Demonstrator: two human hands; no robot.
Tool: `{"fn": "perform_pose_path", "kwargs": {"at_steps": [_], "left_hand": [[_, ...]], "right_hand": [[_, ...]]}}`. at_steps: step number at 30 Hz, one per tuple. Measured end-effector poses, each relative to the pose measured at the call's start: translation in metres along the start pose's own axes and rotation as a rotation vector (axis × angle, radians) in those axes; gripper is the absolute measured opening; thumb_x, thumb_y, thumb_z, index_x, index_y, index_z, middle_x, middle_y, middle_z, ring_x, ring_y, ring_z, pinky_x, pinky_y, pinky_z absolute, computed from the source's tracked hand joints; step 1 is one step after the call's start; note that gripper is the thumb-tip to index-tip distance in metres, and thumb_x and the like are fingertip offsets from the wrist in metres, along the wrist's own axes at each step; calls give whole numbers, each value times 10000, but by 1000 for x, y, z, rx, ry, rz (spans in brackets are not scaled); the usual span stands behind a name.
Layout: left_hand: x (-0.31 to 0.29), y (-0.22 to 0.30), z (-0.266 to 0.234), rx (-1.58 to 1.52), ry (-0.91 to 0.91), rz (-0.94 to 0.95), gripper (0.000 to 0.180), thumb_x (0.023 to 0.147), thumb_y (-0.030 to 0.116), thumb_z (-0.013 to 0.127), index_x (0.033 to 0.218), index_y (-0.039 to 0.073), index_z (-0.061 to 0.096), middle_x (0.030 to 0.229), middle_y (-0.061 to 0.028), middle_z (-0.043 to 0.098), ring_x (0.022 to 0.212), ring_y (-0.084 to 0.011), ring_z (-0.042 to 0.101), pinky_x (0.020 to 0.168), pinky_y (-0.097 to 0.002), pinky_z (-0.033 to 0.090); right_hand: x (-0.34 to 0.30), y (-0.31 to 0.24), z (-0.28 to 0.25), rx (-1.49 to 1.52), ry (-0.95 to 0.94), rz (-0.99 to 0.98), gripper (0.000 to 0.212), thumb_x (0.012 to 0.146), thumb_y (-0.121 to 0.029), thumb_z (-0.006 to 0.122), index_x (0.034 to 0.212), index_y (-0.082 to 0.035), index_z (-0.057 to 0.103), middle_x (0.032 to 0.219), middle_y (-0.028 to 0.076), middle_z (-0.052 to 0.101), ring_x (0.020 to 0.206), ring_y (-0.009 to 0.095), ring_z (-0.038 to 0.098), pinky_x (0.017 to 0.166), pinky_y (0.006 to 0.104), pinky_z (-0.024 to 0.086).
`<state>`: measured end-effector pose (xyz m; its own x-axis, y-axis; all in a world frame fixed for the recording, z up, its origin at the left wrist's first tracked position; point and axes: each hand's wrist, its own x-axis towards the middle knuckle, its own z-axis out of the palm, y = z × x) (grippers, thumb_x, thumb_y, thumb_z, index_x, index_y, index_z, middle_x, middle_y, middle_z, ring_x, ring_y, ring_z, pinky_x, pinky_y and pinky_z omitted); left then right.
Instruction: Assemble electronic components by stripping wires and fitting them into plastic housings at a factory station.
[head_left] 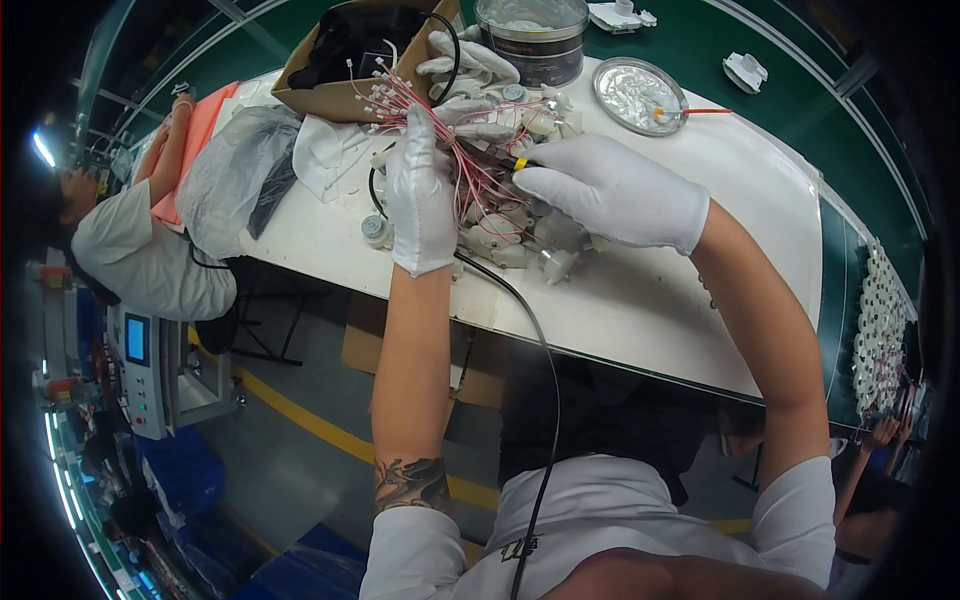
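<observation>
My left hand [420, 200], in a white glove, is closed around a bundle of thin red and white wires [465, 165]. Small white connectors [385, 95] fan out above its fingers. My right hand [610, 190], also gloved, is closed at the right side of the bundle on a dark tool with a yellow part [520, 164]; its kind is hard to make out. Under and around both hands lie several white plastic parts [495, 232] with wires running to them. Some of these parts are hidden by the gloves.
A cardboard box [345, 103] with dark contents stands behind, beside loose white gloves [470, 65]. Farther right are a large tin [535, 50] and a round lid [640, 95] with silvery paste and an orange stick. A black cable [540, 340] crosses the table edge. Another person [150, 240] sits at left.
</observation>
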<state>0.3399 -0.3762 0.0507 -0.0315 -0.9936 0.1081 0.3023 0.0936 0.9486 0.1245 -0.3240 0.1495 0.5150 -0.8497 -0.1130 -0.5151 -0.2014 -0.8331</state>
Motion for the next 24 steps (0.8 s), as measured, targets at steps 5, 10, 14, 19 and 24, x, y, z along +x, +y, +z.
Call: {"fn": "perform_pose_path", "kwargs": {"at_steps": [5,10,14,19,24], "left_hand": [[-2,2,1,31,-18,21,653,1159,456,317,1344,-112,580,1183,-248,716,1077,-337,721,964,-443,595],[0,-2,2,3,-10,37,645,1153,459,357,1327,-113,600,1178,-233,723,1051,-310,732,946,-402,599],[-3,-1,6,-50,76,91,563,1096,536,531,917,34,712,656,52,429,576,-37,378,507,-220,280],[-12,17,15,-43,39,120,592,1108,522,509,1060,-15,753,675,48,484,580,-39,396,516,-221,298],[-25,39,27,44,-101,130,576,1142,428,433,1225,-72,707,908,-102,720,748,-129,674,704,-237,555]], "right_hand": [[-2,-5,-2,70,-29,38,408,1087,-341,553,1005,45,654,864,133,697,784,197,652,761,348,549],[-2,-5,-8,59,-144,124,210,943,-61,555,1095,56,639,893,128,714,766,171,704,715,317,588],[-2,-7,-6,104,-98,102,263,890,-16,523,1115,69,628,905,128,713,776,183,692,736,327,582],[-4,-15,-16,-102,-128,40,395,913,-73,559,1268,86,630,951,168,703,858,216,671,780,354,553],[-1,-16,-27,-152,-156,85,429,920,-125,585,1296,76,637,984,187,685,873,227,669,783,363,544]]}}
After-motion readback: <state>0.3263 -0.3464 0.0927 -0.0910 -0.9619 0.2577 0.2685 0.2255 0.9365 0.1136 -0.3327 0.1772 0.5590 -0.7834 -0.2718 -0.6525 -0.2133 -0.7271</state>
